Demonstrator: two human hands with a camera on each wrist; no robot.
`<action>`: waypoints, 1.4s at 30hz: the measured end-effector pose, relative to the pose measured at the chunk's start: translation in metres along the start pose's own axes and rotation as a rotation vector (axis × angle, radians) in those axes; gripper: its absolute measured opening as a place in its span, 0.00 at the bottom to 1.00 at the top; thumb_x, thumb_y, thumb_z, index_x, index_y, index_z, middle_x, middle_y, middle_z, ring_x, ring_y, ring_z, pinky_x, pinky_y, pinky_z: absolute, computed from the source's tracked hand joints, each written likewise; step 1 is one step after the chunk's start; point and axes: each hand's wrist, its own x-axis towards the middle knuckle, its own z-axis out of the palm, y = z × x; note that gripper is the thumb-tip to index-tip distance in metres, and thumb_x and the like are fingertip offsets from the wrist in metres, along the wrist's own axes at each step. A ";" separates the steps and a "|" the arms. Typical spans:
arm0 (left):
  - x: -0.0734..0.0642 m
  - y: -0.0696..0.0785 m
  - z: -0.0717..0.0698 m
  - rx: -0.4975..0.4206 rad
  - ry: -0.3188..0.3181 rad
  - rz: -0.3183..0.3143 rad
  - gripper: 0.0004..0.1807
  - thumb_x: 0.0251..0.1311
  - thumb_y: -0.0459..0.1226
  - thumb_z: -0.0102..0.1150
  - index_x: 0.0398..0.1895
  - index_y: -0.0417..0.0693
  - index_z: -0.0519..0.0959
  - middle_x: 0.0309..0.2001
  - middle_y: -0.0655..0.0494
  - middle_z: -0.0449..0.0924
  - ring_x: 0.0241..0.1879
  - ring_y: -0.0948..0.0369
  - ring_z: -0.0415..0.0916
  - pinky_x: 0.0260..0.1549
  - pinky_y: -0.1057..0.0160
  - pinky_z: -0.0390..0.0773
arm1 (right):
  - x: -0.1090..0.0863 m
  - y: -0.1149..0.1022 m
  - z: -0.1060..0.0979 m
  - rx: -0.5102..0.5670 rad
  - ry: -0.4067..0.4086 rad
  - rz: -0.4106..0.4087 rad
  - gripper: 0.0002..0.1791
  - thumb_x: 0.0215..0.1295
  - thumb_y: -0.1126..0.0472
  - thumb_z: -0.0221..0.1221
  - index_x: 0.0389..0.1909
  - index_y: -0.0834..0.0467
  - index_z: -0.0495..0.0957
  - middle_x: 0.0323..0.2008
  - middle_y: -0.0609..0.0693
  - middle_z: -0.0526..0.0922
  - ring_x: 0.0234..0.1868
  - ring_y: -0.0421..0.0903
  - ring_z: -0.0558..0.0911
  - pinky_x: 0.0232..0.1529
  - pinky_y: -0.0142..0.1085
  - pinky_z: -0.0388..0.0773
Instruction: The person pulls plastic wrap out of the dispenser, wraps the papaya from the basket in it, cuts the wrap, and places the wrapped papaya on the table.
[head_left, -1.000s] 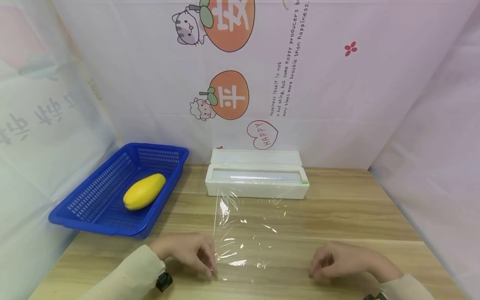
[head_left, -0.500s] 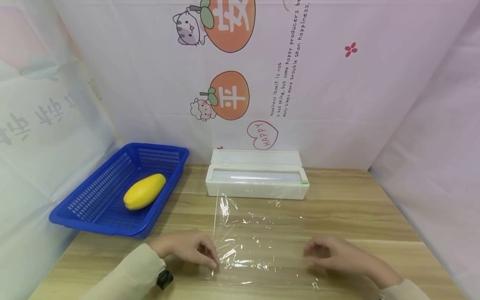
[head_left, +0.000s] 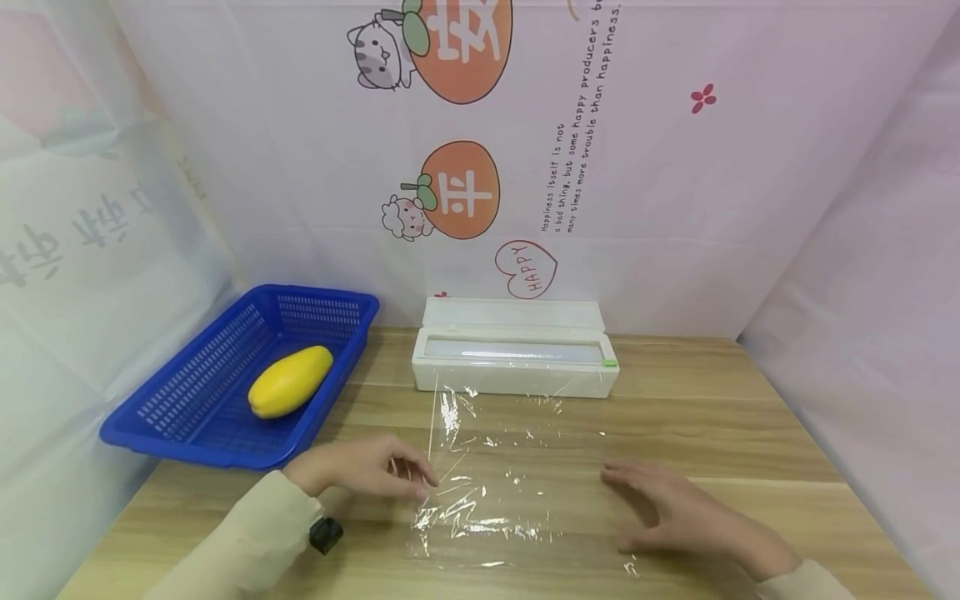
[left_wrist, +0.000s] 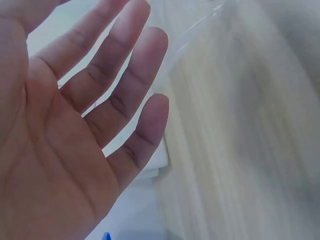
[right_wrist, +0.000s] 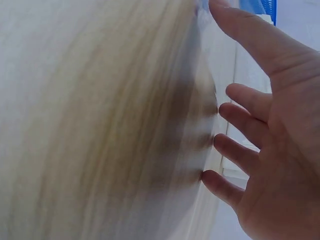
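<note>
A sheet of clear film [head_left: 498,492] lay over the middle of the wooden surface [head_left: 720,425], running from a white box [head_left: 517,381] at the far edge toward the near edge, creased and glinting. The box stood with its lid [head_left: 513,314] raised, a roll [head_left: 517,351] inside and a green tab [head_left: 609,363] at its right end.

The left hand [head_left: 366,467] was beside the film's left margin, fingers loosely bent and released, the palm bare in the left wrist view. The right hand [head_left: 675,508] was at the film's right side, fingers and thumb spread, grasping nothing; whether its fingertips touched the film could not be told. A black object [head_left: 326,534] sat at the left wrist.

Toward the surface's far left corner, a blue basket [head_left: 202,371] held a yellow oblong fruit [head_left: 291,382].

Behind the far edge hung a printed cloth [head_left: 675,217]. Its writing ran sideways: "HAPPY" inside a red heart [head_left: 527,269], and three English lines [head_left: 577,167], "Happiness itself is not / a bad thing, but some happy producers b…", cut off by the frame, then "many times more trouble than happiness." Two orange fruit prints bore white characters, 平 on the lower print [head_left: 461,190] and 安 on the upper print [head_left: 463,50]. Grey characters [head_left: 105,221] on the left side were too faint to read surely.
</note>
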 end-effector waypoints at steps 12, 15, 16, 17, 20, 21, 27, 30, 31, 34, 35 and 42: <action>-0.010 0.008 -0.035 0.066 0.155 -0.008 0.12 0.68 0.46 0.62 0.49 0.54 0.85 0.39 0.68 0.84 0.40 0.66 0.79 0.44 0.62 0.80 | -0.001 0.000 -0.001 -0.032 -0.023 0.000 0.47 0.51 0.28 0.67 0.65 0.56 0.75 0.66 0.52 0.74 0.64 0.58 0.73 0.58 0.62 0.69; -0.016 0.013 -0.048 0.097 0.218 -0.025 0.11 0.68 0.47 0.62 0.49 0.59 0.85 0.40 0.68 0.84 0.41 0.65 0.80 0.44 0.61 0.81 | -0.002 0.000 -0.001 -0.035 -0.023 -0.003 0.47 0.51 0.28 0.66 0.65 0.56 0.75 0.66 0.52 0.74 0.63 0.58 0.73 0.58 0.62 0.69; -0.018 0.014 -0.053 0.105 0.239 -0.026 0.11 0.68 0.47 0.62 0.49 0.59 0.85 0.41 0.68 0.84 0.41 0.65 0.80 0.44 0.61 0.81 | -0.002 0.000 0.000 -0.035 -0.022 -0.004 0.47 0.51 0.28 0.66 0.65 0.56 0.75 0.66 0.52 0.74 0.63 0.58 0.73 0.58 0.62 0.69; -0.021 0.016 -0.058 0.112 0.259 -0.029 0.11 0.68 0.46 0.62 0.50 0.58 0.84 0.42 0.67 0.84 0.41 0.64 0.80 0.43 0.61 0.81 | -0.002 -0.001 0.000 -0.035 -0.021 -0.005 0.47 0.51 0.29 0.67 0.65 0.56 0.75 0.66 0.53 0.74 0.63 0.58 0.73 0.58 0.62 0.69; -0.030 0.021 -0.075 0.134 0.321 -0.058 0.11 0.68 0.45 0.62 0.51 0.58 0.84 0.45 0.67 0.84 0.40 0.64 0.80 0.43 0.59 0.82 | -0.003 -0.001 -0.001 -0.034 -0.012 -0.011 0.47 0.51 0.29 0.67 0.65 0.56 0.75 0.66 0.53 0.74 0.63 0.58 0.73 0.58 0.63 0.69; -0.033 0.022 -0.080 0.146 0.348 -0.068 0.11 0.68 0.45 0.63 0.51 0.58 0.84 0.45 0.67 0.84 0.41 0.64 0.80 0.43 0.59 0.82 | -0.003 -0.002 -0.001 -0.033 -0.011 -0.011 0.47 0.51 0.29 0.67 0.65 0.56 0.75 0.66 0.53 0.74 0.63 0.58 0.73 0.58 0.63 0.69; -0.054 0.022 -0.111 0.214 0.477 -0.199 0.12 0.69 0.48 0.61 0.51 0.60 0.84 0.46 0.65 0.84 0.43 0.62 0.79 0.45 0.54 0.79 | -0.003 -0.002 -0.002 -0.035 -0.008 -0.011 0.46 0.52 0.29 0.67 0.65 0.56 0.75 0.66 0.52 0.74 0.64 0.58 0.73 0.59 0.63 0.68; -0.065 0.016 -0.122 0.205 0.514 -0.284 0.14 0.69 0.51 0.59 0.52 0.60 0.84 0.48 0.61 0.84 0.45 0.61 0.79 0.46 0.55 0.79 | -0.003 -0.002 -0.001 -0.030 -0.024 -0.008 0.46 0.52 0.29 0.66 0.66 0.55 0.75 0.67 0.52 0.73 0.64 0.58 0.72 0.59 0.63 0.67; -0.068 0.013 -0.125 0.198 0.524 -0.308 0.15 0.70 0.52 0.59 0.52 0.59 0.84 0.48 0.60 0.84 0.45 0.60 0.79 0.46 0.54 0.78 | -0.003 -0.002 -0.001 -0.027 -0.028 -0.007 0.46 0.53 0.29 0.66 0.66 0.55 0.74 0.67 0.52 0.73 0.64 0.58 0.72 0.59 0.63 0.67; -0.076 0.004 -0.134 0.165 0.548 -0.354 0.18 0.70 0.53 0.57 0.54 0.55 0.83 0.51 0.55 0.84 0.48 0.56 0.79 0.50 0.51 0.78 | -0.003 -0.003 -0.001 -0.020 -0.035 -0.004 0.46 0.53 0.29 0.66 0.66 0.55 0.74 0.67 0.52 0.73 0.65 0.58 0.72 0.59 0.64 0.67; -0.078 0.001 -0.136 0.154 0.552 -0.368 0.19 0.70 0.53 0.57 0.55 0.54 0.82 0.52 0.53 0.83 0.50 0.55 0.78 0.51 0.49 0.77 | -0.003 -0.003 -0.001 -0.019 -0.033 -0.005 0.46 0.53 0.29 0.66 0.66 0.55 0.74 0.67 0.52 0.73 0.65 0.58 0.72 0.59 0.64 0.67; -0.087 -0.026 -0.151 0.098 0.559 -0.445 0.26 0.70 0.55 0.56 0.61 0.48 0.79 0.59 0.45 0.79 0.58 0.46 0.74 0.58 0.39 0.71 | -0.002 -0.005 0.000 -0.028 -0.005 -0.023 0.46 0.52 0.31 0.68 0.66 0.56 0.74 0.67 0.53 0.73 0.64 0.58 0.73 0.59 0.62 0.67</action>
